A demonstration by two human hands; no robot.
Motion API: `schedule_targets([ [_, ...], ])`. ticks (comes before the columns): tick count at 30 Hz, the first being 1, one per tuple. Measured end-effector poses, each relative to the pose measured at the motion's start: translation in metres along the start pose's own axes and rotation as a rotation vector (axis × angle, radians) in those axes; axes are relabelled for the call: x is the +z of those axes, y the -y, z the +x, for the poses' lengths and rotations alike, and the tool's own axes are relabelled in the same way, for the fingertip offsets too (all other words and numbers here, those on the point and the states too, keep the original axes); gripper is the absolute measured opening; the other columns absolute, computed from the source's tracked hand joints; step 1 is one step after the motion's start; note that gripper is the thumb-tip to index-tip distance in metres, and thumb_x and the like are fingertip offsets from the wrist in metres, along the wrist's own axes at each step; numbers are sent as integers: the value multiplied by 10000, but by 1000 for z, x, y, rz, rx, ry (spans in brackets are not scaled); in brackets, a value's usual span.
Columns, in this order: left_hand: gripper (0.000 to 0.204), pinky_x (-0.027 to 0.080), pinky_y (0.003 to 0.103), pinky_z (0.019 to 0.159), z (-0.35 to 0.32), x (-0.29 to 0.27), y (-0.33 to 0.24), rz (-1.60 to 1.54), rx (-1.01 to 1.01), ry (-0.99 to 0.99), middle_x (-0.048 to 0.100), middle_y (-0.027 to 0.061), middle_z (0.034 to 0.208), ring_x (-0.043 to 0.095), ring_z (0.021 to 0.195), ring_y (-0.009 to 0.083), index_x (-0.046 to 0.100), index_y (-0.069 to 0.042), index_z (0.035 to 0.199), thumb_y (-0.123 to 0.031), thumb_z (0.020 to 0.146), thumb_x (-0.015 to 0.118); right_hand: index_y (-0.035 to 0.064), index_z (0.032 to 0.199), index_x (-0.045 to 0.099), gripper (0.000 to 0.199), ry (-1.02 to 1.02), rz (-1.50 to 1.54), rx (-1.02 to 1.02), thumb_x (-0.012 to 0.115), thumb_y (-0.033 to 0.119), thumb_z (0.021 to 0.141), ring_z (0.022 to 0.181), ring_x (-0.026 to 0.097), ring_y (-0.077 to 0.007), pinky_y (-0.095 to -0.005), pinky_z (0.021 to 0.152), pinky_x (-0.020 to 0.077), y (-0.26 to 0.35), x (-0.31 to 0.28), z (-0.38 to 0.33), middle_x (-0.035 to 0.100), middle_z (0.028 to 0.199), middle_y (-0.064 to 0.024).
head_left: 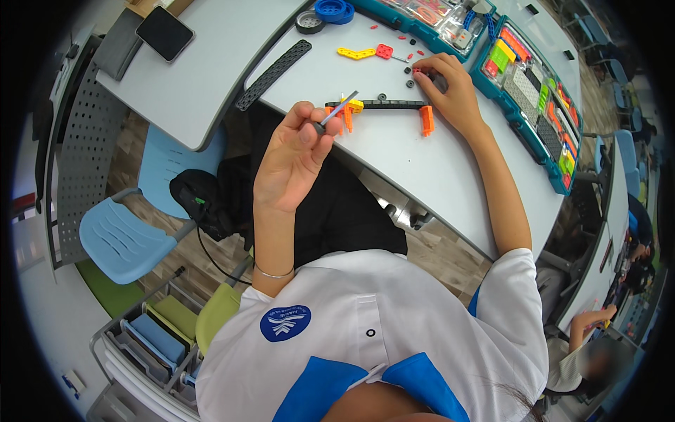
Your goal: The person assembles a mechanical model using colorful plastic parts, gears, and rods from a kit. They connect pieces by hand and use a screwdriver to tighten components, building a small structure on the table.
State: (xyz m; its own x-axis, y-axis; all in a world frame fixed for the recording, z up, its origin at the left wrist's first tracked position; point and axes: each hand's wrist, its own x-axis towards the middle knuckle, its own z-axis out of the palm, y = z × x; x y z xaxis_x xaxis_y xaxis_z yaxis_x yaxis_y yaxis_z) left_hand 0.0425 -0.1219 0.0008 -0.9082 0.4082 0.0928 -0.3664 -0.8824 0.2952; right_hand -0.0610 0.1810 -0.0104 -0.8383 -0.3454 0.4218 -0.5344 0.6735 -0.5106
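Grey rod pinched in left hand, fingers closed, lifted above table edge for a clear look. Right hand curls loosely on small pieces beside black beam with orange brackets; parts tray within reach.

Worn on the head, looking steeply down over the white and blue shirt onto the lap and the grey table. Wide fisheye, so bends the table edge and darkens the corners into a round rim. Faces forward and slightly right, with the parts tray along the upper right. Sits close to the raised left hand, nearer than to the right hand out on the tabletop. Takes in the blue chair at left and another person's hand at lower right. Only one view, nothing shared.
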Motion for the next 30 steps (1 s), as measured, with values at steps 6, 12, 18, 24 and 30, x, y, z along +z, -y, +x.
schedule_targets([
  [6,157,625,264,906,1,10,9,233,52,-84,636,93,1138,686,1122,250,638,-12,1072,-38,931,705,25,1141,718,221,-68,596,204,688,147,960,992,638,-131,-290,885,497,46,-15,6,712,1111,-59],
  [12,157,639,276,877,7,12,19,308,33,-78,631,82,1106,702,1091,284,643,-10,1066,-45,929,711,1,1147,715,231,118,1011,253,684,145,969,1052,660,-145,-286,935,505,120,-22,-2,719,1102,-78],
  [18,165,648,277,856,5,16,20,389,68,-87,622,86,1075,716,1053,292,645,0,1061,-55,925,720,4,1122,724,214,139,914,171,686,140,962,1002,677,-150,-283,876,514,117,-25,-4,720,1087,-78],
  [24,201,652,283,841,3,16,17,391,67,-94,631,105,1100,721,1035,286,634,5,1079,-69,919,732,25,1103,739,198,182,743,36,712,121,933,880,641,-127,-282,811,499,117,-33,-4,710,1002,-64],
  [30,280,653,276,829,4,22,29,383,82,-65,627,106,1107,720,1032,259,619,10,1121,-103,905,757,20,1119,727,194,78,911,70,704,78,935,898,650,-126,-256,758,497,139,-17,-21,715,1028,-65],
])
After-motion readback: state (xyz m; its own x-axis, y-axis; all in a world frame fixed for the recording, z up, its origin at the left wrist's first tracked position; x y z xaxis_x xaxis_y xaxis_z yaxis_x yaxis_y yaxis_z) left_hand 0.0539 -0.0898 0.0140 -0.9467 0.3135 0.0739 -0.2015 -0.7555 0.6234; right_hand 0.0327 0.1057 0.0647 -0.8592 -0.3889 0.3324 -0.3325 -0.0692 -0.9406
